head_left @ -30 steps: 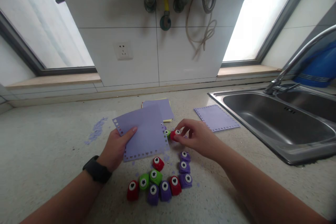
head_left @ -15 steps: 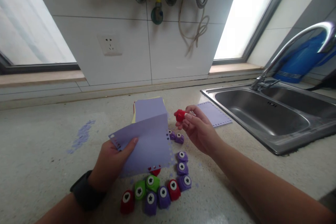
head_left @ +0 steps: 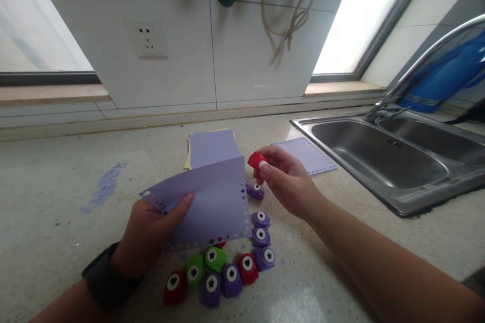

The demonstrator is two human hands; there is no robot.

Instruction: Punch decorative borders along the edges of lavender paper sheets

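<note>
My left hand (head_left: 161,224) grips a sheet of purple paper (head_left: 212,207) by its left side, thumb on top. Small shapes are punched along the sheet's left, right and lower edges. Between the fingers and thumb of my right hand (head_left: 286,176) is a red craft punch (head_left: 256,160), just off the sheet's upper right corner. Below and right of the sheet stand several more craft punches: purple ones (head_left: 261,236), green ones (head_left: 215,259) and red ones (head_left: 248,268). One red punch is mostly hidden under the sheet's lower edge.
Behind the held sheet lies a paper stack (head_left: 214,146), purple on top. A punched purple sheet (head_left: 305,155) rests by the steel sink (head_left: 379,156). Purple paper bits (head_left: 104,189) are heaped on the counter at left. A socket (head_left: 147,40) is on the wall.
The red craft punch has turned in my right hand, so its white part now shows by my thumb. My left hand and the sheet have shifted slightly left; the camera has tilted down.
</note>
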